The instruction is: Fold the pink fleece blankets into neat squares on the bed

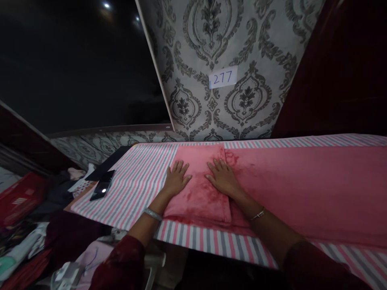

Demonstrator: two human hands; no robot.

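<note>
A pink plush cloth (302,189), long like a towel, lies along the table. Its left end is folded over into a flat panel (196,197), with darker brushed patches in the pile. My left hand (176,178) rests palm down near the panel's left edge, fingers spread. Flat on the panel's right side lies my right hand (223,177), its fingers also spread and close to the folded edge. Neither hand grips anything. The cloth's far right end runs out of view.
A striped cover (130,177) lies under the pink cloth. On its left end sits a phone (103,185). Behind, a large dark screen (90,68) and a paper marked 277 (223,77) are on the patterned wall. Clothes and a red bag (21,199) crowd the lower left.
</note>
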